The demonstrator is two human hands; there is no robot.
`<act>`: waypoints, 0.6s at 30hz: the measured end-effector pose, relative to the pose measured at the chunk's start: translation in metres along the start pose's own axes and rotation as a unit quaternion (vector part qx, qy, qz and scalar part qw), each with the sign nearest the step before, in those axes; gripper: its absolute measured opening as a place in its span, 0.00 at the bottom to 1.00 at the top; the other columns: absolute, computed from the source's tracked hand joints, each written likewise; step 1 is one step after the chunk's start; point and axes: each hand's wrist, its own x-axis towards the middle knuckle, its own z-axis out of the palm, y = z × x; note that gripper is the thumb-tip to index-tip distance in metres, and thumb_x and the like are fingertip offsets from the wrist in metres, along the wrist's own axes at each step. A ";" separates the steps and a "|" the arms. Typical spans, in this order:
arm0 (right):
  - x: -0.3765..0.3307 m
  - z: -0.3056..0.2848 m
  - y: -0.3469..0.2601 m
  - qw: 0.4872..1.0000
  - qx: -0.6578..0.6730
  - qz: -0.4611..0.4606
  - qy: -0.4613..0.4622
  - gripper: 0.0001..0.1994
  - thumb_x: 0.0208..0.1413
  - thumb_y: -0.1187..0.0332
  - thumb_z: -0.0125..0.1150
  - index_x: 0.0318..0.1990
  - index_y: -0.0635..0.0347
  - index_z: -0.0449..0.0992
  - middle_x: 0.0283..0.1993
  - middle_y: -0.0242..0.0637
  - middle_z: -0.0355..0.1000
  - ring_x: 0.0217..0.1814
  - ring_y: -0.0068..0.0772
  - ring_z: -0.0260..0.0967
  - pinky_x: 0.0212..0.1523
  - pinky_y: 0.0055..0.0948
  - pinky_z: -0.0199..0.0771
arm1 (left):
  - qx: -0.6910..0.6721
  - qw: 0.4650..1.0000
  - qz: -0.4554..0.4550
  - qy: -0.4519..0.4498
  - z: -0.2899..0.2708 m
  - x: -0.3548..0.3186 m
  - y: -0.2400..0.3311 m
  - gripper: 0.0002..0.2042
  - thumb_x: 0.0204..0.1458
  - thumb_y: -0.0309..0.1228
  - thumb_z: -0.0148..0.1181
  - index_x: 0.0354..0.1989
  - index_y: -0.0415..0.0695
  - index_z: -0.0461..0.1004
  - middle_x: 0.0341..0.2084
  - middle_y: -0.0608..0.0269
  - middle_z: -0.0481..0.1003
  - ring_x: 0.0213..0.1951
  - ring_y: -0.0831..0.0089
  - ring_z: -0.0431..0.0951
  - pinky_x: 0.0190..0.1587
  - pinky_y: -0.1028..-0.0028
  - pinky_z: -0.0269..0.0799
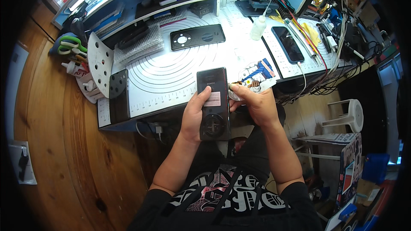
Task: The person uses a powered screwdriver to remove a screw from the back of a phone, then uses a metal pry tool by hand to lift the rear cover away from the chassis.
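1. Left hand (195, 117) has its fingers wrapped round a dark phone (213, 102), held over the front edge of the white work mat (171, 72).
2. Right hand (257, 102) pinches a small white wad (236, 92) against the phone's right side (can't tell what it is).
3. A black back cover (197, 37) lies on the mat, well beyond the phone.

Phone (213, 102) between both hands, above the mat's (171, 77) near edge; back cover (197, 37) behind.

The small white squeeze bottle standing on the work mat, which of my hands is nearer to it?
Right. The right hand is below the small white squeeze bottle, almost straight under it in the picture; the left hand is lower and further left, holding the black phone.
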 end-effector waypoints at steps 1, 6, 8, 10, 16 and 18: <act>0.000 0.000 0.000 1.000 0.001 0.002 0.003 0.08 0.60 0.74 0.65 0.42 0.73 0.78 0.33 0.43 0.80 0.28 0.31 0.79 0.27 0.26 0.83 | -0.006 1.000 -0.001 0.004 0.001 0.000 -0.001 0.18 0.70 0.37 0.44 0.51 0.33 0.71 0.37 0.51 0.79 0.35 0.69 0.82 0.38 0.73 0.81; -0.003 0.001 0.000 1.000 0.006 0.006 0.019 0.08 0.59 0.75 0.65 0.43 0.72 0.78 0.35 0.43 0.79 0.29 0.32 0.79 0.28 0.27 0.84 | -0.003 1.000 -0.003 -0.010 -0.006 0.002 -0.002 0.19 0.69 0.38 0.44 0.54 0.33 0.70 0.40 0.50 0.79 0.39 0.67 0.82 0.43 0.70 0.80; -0.004 0.001 0.000 1.000 0.014 0.002 0.019 0.08 0.59 0.76 0.65 0.43 0.72 0.77 0.36 0.43 0.79 0.30 0.32 0.80 0.28 0.27 0.84 | -0.004 0.999 -0.016 -0.045 -0.015 0.003 -0.001 0.22 0.69 0.40 0.43 0.59 0.31 0.68 0.48 0.45 0.77 0.47 0.62 0.81 0.53 0.66 0.78; -0.004 0.001 0.000 1.000 0.021 -0.001 0.019 0.08 0.59 0.77 0.65 0.43 0.71 0.77 0.37 0.43 0.79 0.32 0.32 0.80 0.28 0.28 0.85 | -0.008 1.000 -0.005 -0.004 -0.007 0.002 -0.003 0.18 0.69 0.37 0.45 0.54 0.33 0.70 0.40 0.50 0.79 0.39 0.67 0.82 0.42 0.70 0.81; -0.006 0.001 0.000 1.000 0.022 -0.006 0.015 0.08 0.58 0.78 0.65 0.43 0.71 0.77 0.39 0.42 0.79 0.34 0.31 0.80 0.29 0.28 0.86 | -0.007 1.000 -0.004 -0.023 -0.007 0.002 -0.003 0.20 0.70 0.38 0.43 0.57 0.32 0.69 0.46 0.46 0.78 0.46 0.62 0.81 0.50 0.66 0.79; -0.007 0.001 0.000 1.000 0.019 -0.004 0.016 0.08 0.58 0.78 0.65 0.43 0.70 0.77 0.38 0.42 0.79 0.34 0.31 0.80 0.30 0.29 0.86 | -0.002 0.999 -0.008 -0.036 -0.009 0.002 -0.003 0.22 0.70 0.39 0.41 0.60 0.31 0.67 0.50 0.44 0.76 0.50 0.59 0.80 0.56 0.63 0.77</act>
